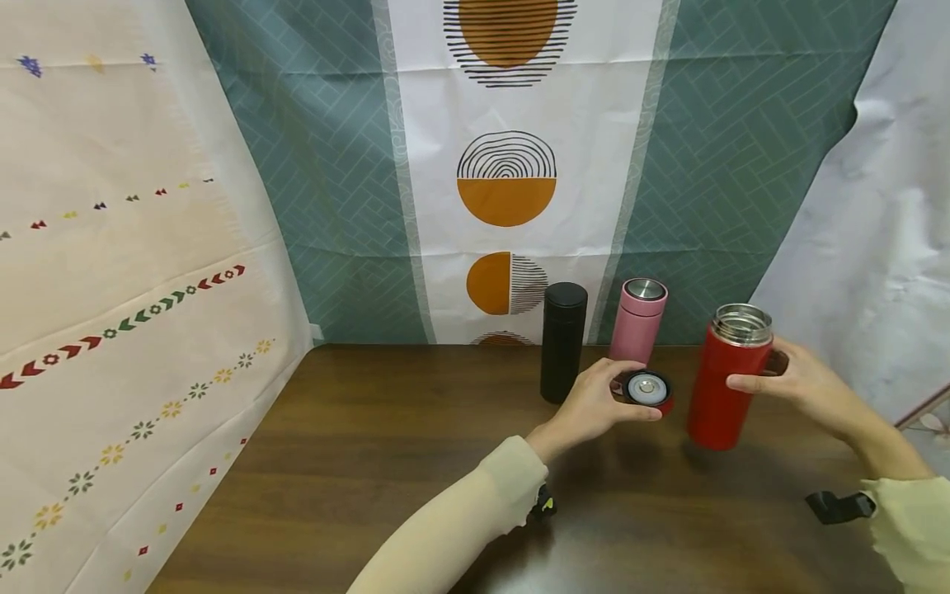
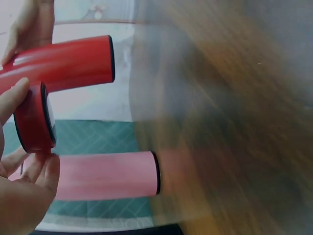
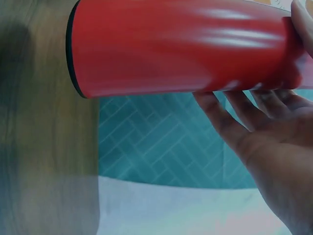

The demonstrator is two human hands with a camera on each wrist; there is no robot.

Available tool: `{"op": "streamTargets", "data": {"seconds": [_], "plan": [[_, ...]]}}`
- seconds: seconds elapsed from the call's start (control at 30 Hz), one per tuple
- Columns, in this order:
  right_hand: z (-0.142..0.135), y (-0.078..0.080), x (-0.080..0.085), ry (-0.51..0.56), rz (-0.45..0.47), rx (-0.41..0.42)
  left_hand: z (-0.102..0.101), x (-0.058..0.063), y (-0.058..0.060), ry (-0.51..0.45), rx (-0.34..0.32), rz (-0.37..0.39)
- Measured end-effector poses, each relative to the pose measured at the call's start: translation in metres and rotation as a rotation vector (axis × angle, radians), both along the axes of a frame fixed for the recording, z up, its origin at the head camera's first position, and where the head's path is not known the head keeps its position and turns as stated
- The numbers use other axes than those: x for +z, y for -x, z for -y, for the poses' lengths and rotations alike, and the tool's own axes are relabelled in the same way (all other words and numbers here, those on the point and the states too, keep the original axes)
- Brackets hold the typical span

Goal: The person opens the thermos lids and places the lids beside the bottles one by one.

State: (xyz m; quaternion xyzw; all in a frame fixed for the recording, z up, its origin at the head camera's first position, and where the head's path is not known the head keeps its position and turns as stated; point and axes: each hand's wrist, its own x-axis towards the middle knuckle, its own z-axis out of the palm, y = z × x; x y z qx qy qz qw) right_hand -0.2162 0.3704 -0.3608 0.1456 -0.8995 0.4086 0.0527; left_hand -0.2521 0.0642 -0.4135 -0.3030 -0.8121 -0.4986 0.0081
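A red thermos (image 1: pixel 723 388) with a bare steel mouth is held by my right hand (image 1: pixel 794 384) at its handle side, thumb across the front. It tilts slightly and appears lifted off the table. My left hand (image 1: pixel 594 400) pinches the round red lid (image 1: pixel 647 389) between thumb and fingers; its pale inner side faces up. In the left wrist view the lid (image 2: pixel 34 117) lies in front of the red thermos (image 2: pixel 73 63), apart from its base. The right wrist view shows the fingers (image 3: pixel 254 115) behind the thermos body (image 3: pixel 181 46).
A black bottle (image 1: pixel 564 342) and a pink bottle (image 1: pixel 640 322) with a steel-topped cap stand upright at the table's back edge, just beyond my left hand. Brown wooden table (image 1: pixel 356 462) spreads to the left and front. Patterned cloth (image 1: pixel 341 165) hangs behind.
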Motion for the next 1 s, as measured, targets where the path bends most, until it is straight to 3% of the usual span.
{"op": "streamTargets", "data": {"seconds": [0.33,0.67,0.87,1.0], "plan": [[-0.034,0.010,-0.007,-0.015,0.008,-0.035,-0.048,0.004,0.007,0.188,0.075,-0.085],[-0.064,0.025,-0.013,-0.006,0.073,-0.093,-0.089,0.009,0.015,0.369,0.151,-0.059],[-0.077,0.038,-0.022,0.051,0.125,-0.097,-0.107,-0.001,0.022,0.463,0.138,-0.079],[-0.084,0.044,-0.028,0.104,0.134,-0.092,-0.117,-0.009,0.026,0.471,0.181,-0.068]]}}
